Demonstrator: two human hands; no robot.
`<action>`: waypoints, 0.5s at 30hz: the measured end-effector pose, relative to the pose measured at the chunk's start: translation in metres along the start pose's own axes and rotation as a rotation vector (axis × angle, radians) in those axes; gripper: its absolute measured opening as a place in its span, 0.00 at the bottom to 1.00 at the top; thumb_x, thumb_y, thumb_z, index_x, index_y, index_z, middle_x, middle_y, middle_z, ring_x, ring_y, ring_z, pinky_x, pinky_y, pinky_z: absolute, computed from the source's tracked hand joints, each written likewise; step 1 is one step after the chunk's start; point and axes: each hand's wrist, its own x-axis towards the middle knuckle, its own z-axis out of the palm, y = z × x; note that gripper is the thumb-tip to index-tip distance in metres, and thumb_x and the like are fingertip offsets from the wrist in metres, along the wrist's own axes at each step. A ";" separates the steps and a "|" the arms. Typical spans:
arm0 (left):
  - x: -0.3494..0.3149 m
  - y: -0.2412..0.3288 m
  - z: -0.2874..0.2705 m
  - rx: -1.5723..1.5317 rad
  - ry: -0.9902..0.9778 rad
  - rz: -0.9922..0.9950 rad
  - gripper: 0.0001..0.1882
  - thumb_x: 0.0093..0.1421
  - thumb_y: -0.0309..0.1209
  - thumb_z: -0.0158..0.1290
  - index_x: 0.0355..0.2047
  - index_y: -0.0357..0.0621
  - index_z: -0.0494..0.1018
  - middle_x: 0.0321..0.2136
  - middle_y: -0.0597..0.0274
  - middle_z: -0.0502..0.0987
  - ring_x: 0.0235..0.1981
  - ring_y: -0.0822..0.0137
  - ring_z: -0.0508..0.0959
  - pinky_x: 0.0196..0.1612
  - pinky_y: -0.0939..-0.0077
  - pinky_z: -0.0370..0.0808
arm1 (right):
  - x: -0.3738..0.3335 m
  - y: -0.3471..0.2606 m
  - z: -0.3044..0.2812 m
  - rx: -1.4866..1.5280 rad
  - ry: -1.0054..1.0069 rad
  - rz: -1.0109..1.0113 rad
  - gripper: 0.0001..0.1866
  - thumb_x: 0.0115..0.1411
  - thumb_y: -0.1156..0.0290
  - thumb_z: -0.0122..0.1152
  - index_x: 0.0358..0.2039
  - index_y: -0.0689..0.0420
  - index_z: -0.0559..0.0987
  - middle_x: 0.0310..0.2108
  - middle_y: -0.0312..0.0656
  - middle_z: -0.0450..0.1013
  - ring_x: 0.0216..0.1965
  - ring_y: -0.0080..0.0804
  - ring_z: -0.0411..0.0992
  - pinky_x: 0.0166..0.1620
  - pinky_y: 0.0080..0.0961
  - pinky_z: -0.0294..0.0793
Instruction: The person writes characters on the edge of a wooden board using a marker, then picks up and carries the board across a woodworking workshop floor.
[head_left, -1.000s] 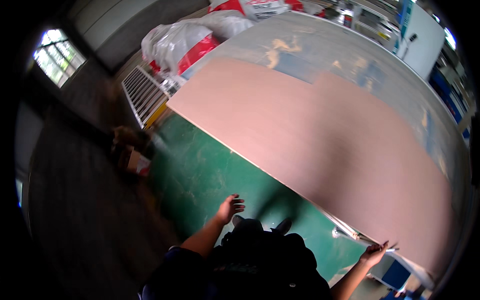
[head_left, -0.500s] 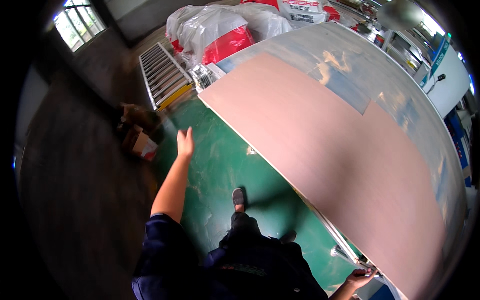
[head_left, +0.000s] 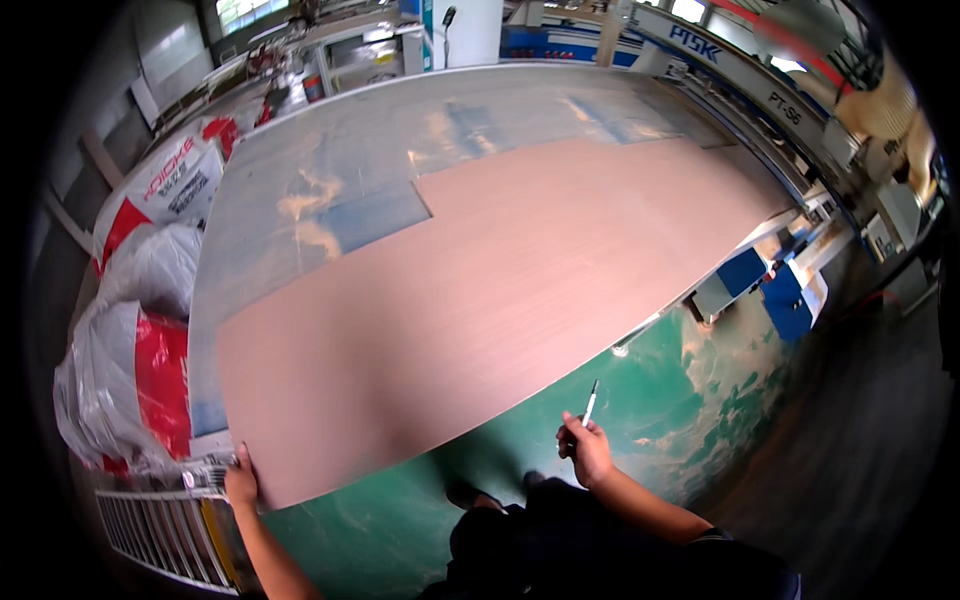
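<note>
A large thin pinkish-brown board (head_left: pixel 500 280) lies flat on a big grey work table (head_left: pixel 330 170). My left hand (head_left: pixel 240 482) grips the board's near left corner. My right hand (head_left: pixel 585 448) hovers over the green floor just off the board's near edge and holds a slim pen (head_left: pixel 590 400) with its tip pointing up toward the board.
Bulging white and red sacks (head_left: pixel 140 330) pile up at the left. A white metal rack (head_left: pixel 165 525) stands by the near left corner. Blue and white machine parts (head_left: pixel 765 290) sit at the table's right end. More machinery lines the far side. My dark trousers and shoes show over the green floor (head_left: pixel 720 400).
The view has swung round a lot. My left hand, raised in the air half a second ago, now holds the board's corner. My right hand left the board's edge and holds a pen.
</note>
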 end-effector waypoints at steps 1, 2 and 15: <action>0.001 0.006 -0.001 -0.032 -0.016 0.030 0.46 0.62 0.66 0.37 0.44 0.25 0.74 0.40 0.25 0.74 0.48 0.35 0.74 0.51 0.48 0.69 | -0.008 0.005 0.003 0.006 -0.009 0.002 0.14 0.60 0.62 0.65 0.27 0.54 0.70 0.23 0.38 0.71 0.20 0.25 0.67 0.23 0.24 0.66; 0.002 0.011 -0.001 -0.067 -0.033 0.056 0.46 0.62 0.66 0.37 0.44 0.26 0.74 0.40 0.25 0.74 0.48 0.34 0.74 0.51 0.49 0.69 | -0.015 0.007 0.006 0.018 0.004 0.004 0.14 0.60 0.62 0.65 0.27 0.54 0.70 0.24 0.38 0.72 0.20 0.26 0.68 0.23 0.25 0.67; -0.114 -0.023 -0.027 -0.606 -0.227 0.083 0.39 0.63 0.57 0.50 0.52 0.26 0.70 0.49 0.46 0.76 0.51 0.60 0.75 0.56 0.69 0.68 | -0.102 0.063 -0.001 0.241 0.101 -0.109 0.14 0.61 0.61 0.64 0.32 0.56 0.70 0.30 0.42 0.73 0.27 0.30 0.72 0.30 0.27 0.75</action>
